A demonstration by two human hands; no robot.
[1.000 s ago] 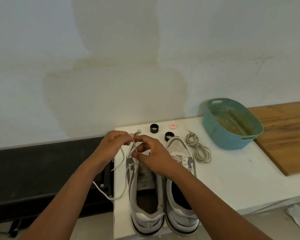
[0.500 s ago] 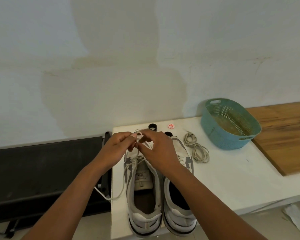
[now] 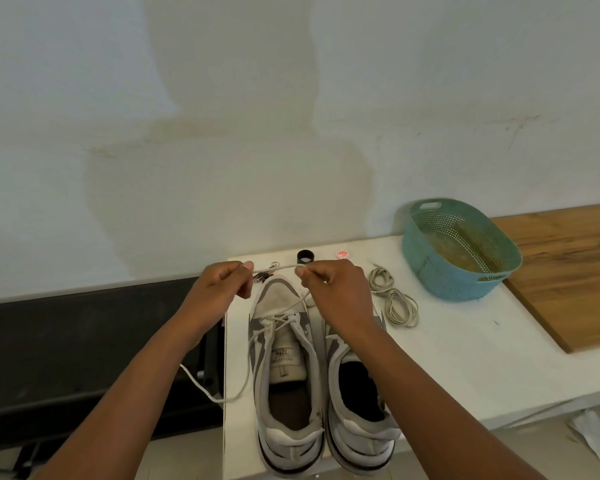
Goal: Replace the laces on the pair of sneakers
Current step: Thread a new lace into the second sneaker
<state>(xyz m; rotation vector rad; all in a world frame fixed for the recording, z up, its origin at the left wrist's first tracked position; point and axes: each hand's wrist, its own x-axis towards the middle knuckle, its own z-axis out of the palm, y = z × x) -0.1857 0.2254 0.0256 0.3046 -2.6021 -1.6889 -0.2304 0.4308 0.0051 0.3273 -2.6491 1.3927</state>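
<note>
Head view: both hands [image 3: 278, 289] pinch a lace [image 3: 280, 268] stretched crosswise above toe-away sneakers [image 3: 319, 375].

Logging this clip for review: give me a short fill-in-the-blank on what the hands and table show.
1. Both hands, left hand and right hand, pinch a stretch of ____ taut between them.
2. The teal basket stands on the ____ table.
3. The coiled spare laces lie between the right sneaker and the ____.

Missing: lace; white; basket
</note>
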